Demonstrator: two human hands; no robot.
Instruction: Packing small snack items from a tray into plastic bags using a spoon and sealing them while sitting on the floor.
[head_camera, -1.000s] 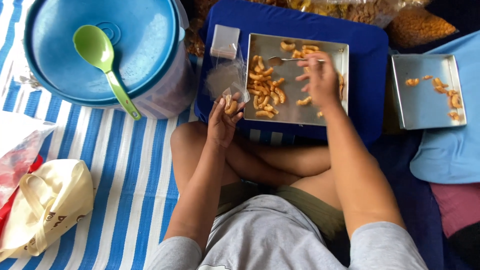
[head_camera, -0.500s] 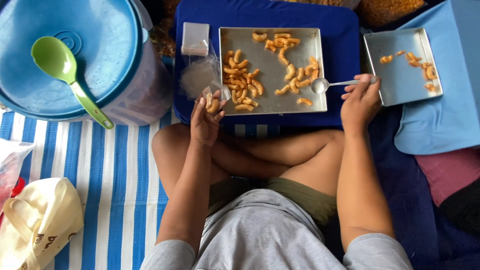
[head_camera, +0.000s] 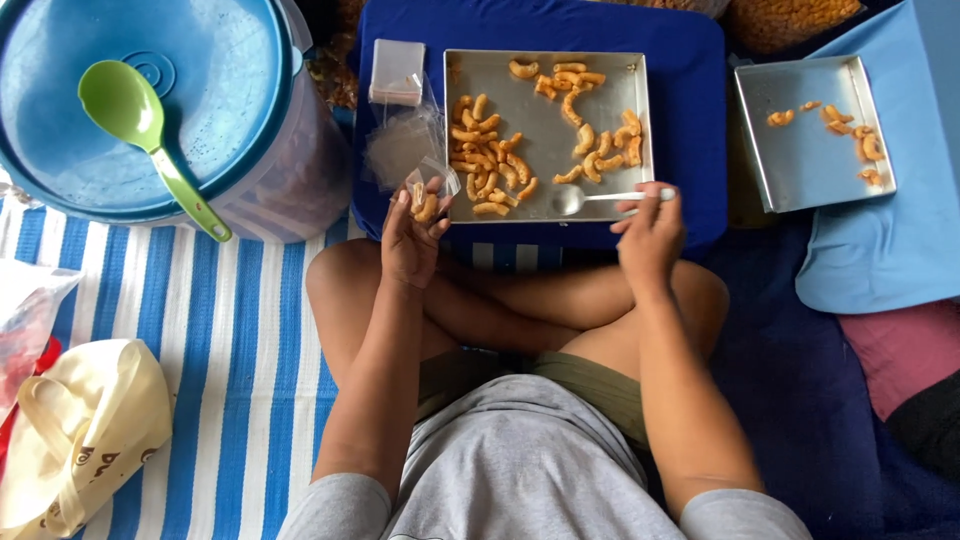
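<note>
1. Sitting cross-legged on a blue-and-white striped mat, the person works over bare knees, with a cream cloth bag lying at the near left.
2. The left hand has its grip closed on a small clear bag holding a few orange curled snacks, just beside the near left corner of the metal tray.
3. The right hand pinches the handle of a metal spoon, whose bowl (it looks empty) rests on the tray's near edge.
4. More curled snacks lie scattered across the tray, which sits on a blue cushion.
5. Farther left, a green plastic spoon rests on a blue lidded tub; at the right stands a second tray.
</note>
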